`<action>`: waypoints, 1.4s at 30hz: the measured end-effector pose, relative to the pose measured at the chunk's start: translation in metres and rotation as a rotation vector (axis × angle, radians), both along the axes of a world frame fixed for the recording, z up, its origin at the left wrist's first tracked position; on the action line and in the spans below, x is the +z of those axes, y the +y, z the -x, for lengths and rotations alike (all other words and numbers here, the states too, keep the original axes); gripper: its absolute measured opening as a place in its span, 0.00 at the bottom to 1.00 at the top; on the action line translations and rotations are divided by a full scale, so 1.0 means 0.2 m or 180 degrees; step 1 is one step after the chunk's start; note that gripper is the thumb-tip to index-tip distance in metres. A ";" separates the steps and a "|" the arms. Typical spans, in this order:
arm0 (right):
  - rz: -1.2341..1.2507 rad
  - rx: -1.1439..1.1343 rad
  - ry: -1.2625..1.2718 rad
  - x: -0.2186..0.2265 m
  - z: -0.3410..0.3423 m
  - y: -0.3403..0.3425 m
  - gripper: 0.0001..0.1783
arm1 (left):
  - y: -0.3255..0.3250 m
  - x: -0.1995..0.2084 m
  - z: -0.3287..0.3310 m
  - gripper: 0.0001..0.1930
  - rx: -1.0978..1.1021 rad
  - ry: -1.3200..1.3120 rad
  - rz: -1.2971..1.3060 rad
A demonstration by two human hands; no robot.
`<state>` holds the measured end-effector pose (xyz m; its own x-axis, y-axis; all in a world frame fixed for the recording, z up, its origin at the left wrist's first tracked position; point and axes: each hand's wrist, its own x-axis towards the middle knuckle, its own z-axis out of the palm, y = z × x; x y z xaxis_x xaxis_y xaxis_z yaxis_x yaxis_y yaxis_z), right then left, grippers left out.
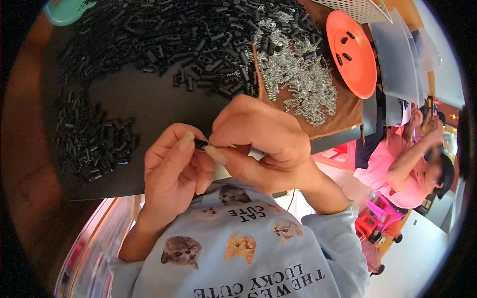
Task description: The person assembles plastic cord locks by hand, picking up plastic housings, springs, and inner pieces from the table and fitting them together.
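At the far left, a small heap of short black plastic tube pieces [94, 144] lies on the dark tabletop [149, 99], near its front edge. Just right of it, the left hand [171, 166] is curled, thumb and forefinger pinching one small black plastic piece [200, 144] in the air above the tabletop's near edge. The right hand [258, 141] meets it from the other side, fingertips pressed together on the same piece, so both hands touch there. Behind the hands, a much larger pile of black plastic pieces [198, 35] spreads across the back of the tabletop. To its right, a heap of small silver metal coil springs [298, 74] sits on a brown cloth [343, 111]. Further right, a round orange plastic plate [355, 62] carries a few black pieces. At the far right edge, another person in a pink shirt [397, 171] sits well apart.
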<state>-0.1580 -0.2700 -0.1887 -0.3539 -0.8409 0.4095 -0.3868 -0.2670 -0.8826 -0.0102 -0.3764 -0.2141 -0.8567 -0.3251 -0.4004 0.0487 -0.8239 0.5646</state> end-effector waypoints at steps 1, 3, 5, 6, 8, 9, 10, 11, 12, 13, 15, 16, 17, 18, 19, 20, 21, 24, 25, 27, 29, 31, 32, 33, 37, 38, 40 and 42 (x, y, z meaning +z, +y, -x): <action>0.0001 0.0017 0.0001 -0.01 0.00 -0.01 0.10 | 0.00 -0.02 -0.01 0.12 -0.0025 0.0126 -0.0044; 0.0006 -0.0068 0.0410 -0.03 -0.01 -0.01 0.10 | -0.01 -0.03 -0.02 0.12 -0.0037 0.0257 -0.0086; -0.0001 -0.0092 0.0523 -0.05 -0.03 -0.01 0.11 | -0.02 -0.03 -0.02 0.12 -0.0083 0.0136 -0.0144; -0.0005 -0.0135 0.0631 -0.05 -0.04 -0.01 0.11 | -0.02 -0.03 -0.02 0.12 -0.0064 0.0141 -0.0146; 0.0076 -0.0084 0.0893 -0.05 -0.04 -0.02 0.12 | -0.01 -0.01 -0.02 0.12 0.0001 0.0045 -0.0240; 0.0032 -0.0069 0.1047 -0.04 -0.04 -0.01 0.12 | -0.01 -0.02 -0.02 0.12 0.0025 0.0048 -0.0237; -0.0014 -0.0064 0.1204 -0.03 -0.04 0.00 0.12 | -0.01 -0.02 -0.03 0.12 -0.0064 0.0126 -0.0154; -0.0010 -0.0051 0.1208 -0.02 -0.04 0.00 0.12 | -0.01 -0.03 -0.04 0.12 -0.0154 0.0203 -0.0072; -0.0185 0.0054 0.0758 -0.01 -0.04 0.00 0.11 | -0.01 -0.02 -0.05 0.12 -0.0140 0.0207 -0.0071; -0.0361 0.0160 0.0311 0.01 -0.04 -0.01 0.11 | -0.02 -0.02 -0.06 0.12 -0.0293 0.0261 0.0015; -0.0464 0.0331 0.0078 0.02 -0.03 -0.02 0.10 | -0.04 -0.02 -0.08 0.12 -0.0433 0.0320 0.0099; -0.0565 0.0490 -0.0165 0.03 -0.03 -0.03 0.09 | -0.04 -0.02 -0.09 0.12 -0.0439 0.0361 0.0151; -0.0565 0.0503 -0.0161 0.04 -0.02 -0.04 0.09 | -0.05 -0.03 -0.10 0.12 -0.0445 0.0401 0.0203; -0.0586 0.0626 -0.0120 0.05 0.01 -0.05 0.09 | -0.05 -0.02 -0.10 0.12 -0.0432 0.0403 0.0204; -0.0619 0.0717 -0.0070 0.06 0.03 -0.06 0.08 | -0.06 -0.01 -0.10 0.11 -0.0429 0.0349 0.0127; -0.0218 0.0706 0.0316 0.00 0.09 -0.09 0.09 | -0.06 -0.01 -0.10 0.11 -0.0405 0.0273 0.0061; -0.0368 0.0481 0.0694 0.02 0.11 -0.12 0.09 | -0.06 -0.01 -0.11 0.11 -0.0400 0.0272 0.0059; -0.0671 0.0044 0.1882 0.00 0.13 -0.21 0.10 | -0.08 -0.02 -0.11 0.10 -0.0316 0.0424 0.0045; -0.0853 -0.0037 0.2252 0.01 0.12 -0.25 0.10 | -0.08 -0.02 -0.12 0.10 -0.0326 0.0426 0.0032; -0.0930 -0.0068 0.2631 0.00 0.11 -0.30 0.11 | -0.08 -0.02 -0.12 0.10 -0.0329 0.0431 0.0013; -0.1234 -0.0129 0.3084 -0.01 0.11 -0.34 0.12 | -0.08 -0.02 -0.11 0.10 -0.0356 0.0473 -0.0030; -0.1181 -0.0085 0.3158 -0.03 0.11 -0.35 0.11 | -0.09 -0.04 -0.11 0.10 -0.0363 0.0524 -0.0047; -0.1177 -0.0070 0.3174 -0.04 0.11 -0.35 0.11 | -0.09 -0.04 -0.11 0.10 -0.0385 0.0574 -0.0060; -0.1173 -0.0057 0.3190 -0.04 0.11 -0.35 0.11 | -0.09 -0.05 -0.11 0.10 -0.0376 0.0576 -0.0066; -0.1224 0.0021 0.3151 -0.03 0.09 -0.35 0.13 | -0.10 -0.05 -0.12 0.10 -0.0387 0.0580 -0.0129; -0.1217 0.0044 0.3125 -0.03 0.08 -0.35 0.15 | -0.10 -0.06 -0.12 0.11 -0.0411 0.0579 -0.0163; -0.1212 0.0067 0.3098 -0.03 0.07 -0.35 0.16 | -0.10 -0.06 -0.12 0.11 -0.0410 0.0560 -0.0174; -0.1112 0.0316 0.3004 -0.03 0.07 -0.34 0.17 | -0.10 -0.06 -0.12 0.11 -0.0405 0.0538 -0.0183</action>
